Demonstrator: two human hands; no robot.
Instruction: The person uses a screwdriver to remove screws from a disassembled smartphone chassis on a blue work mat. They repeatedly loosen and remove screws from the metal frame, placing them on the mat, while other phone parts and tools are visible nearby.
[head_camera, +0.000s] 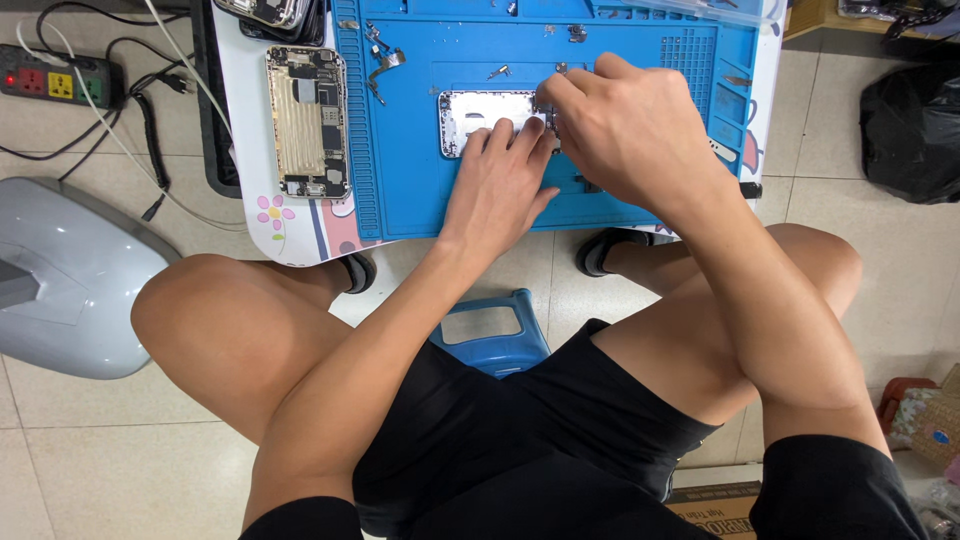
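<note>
Hands: left hand (500, 180) and right hand (625, 130) on silver phone shell (480, 115), blue mat (420, 180).

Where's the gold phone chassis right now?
In the head view, the gold phone chassis lies on the white table, just left of the blue repair mat and away from both hands.

A silver phone housing (478, 118) lies flat, open side up, on the blue repair mat (420, 190), its three-o'clock end hidden.

One head-worn view, straight down and close over the blue mat (420, 190) and lap.
</note>
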